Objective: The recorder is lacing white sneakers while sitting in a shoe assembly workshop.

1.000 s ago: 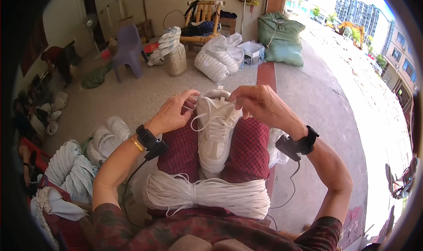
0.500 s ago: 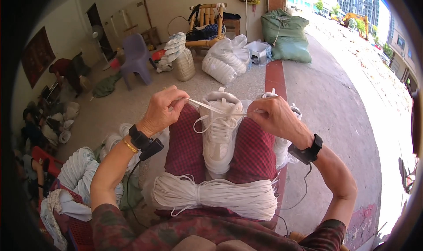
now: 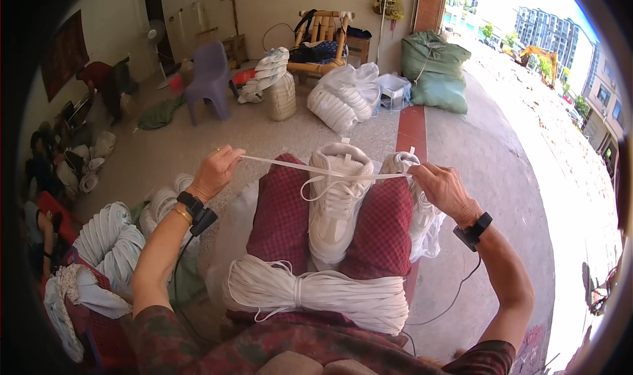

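Observation:
A white sneaker [image 3: 333,227] stands between my knees with its toe toward me. Its white shoelace [image 3: 283,165] runs through the eyelets and is stretched taut sideways above the tongue. My left hand [image 3: 217,174] pinches one end, out past my left knee. The other end is pinched in my right hand [image 3: 443,189], beyond my right knee. A loop of lace hangs at the shoe's left side. Across my lap lies a tied bundle of white laces [image 3: 316,292]. A second white sneaker [image 3: 422,217] sits partly hidden behind my right knee and hand.
Coils of stacked white shoe parts [image 3: 112,243] lie at my left beside a red basket [image 3: 99,329]. Farther off stand a purple chair [image 3: 210,78], clear bags of white items [image 3: 346,98] and a green sack [image 3: 434,72]. Another person [image 3: 99,85] bends over at the far left.
My hands have moved farther apart, the left going left and the right going right, pulling the shoelace out into longer, straighter ends. The view has shifted slightly.

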### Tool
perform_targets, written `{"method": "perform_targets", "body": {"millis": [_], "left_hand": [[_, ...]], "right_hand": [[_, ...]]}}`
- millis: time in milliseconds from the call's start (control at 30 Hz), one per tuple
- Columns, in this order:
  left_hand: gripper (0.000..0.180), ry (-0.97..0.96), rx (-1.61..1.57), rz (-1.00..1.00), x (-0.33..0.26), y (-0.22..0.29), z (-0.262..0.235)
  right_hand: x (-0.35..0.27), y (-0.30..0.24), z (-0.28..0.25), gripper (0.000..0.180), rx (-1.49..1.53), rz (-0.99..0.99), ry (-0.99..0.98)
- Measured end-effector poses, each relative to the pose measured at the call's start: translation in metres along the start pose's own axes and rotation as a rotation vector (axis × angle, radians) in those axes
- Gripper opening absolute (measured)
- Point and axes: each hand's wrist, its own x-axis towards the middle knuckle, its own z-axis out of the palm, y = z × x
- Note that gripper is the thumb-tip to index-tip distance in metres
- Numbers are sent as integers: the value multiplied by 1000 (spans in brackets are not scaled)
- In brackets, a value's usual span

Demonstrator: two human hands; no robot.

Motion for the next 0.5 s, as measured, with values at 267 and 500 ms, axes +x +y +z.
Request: {"method": "perform_targets", "body": {"millis": [267, 500], "left_hand": [[12, 22, 54, -182, -30, -30, 1], [10, 25, 72, -229, -23, -27, 8]], "right_hand": [[0, -14, -26, 13, 214, 334, 3], [41, -59, 25, 38, 248, -92, -132]]}}
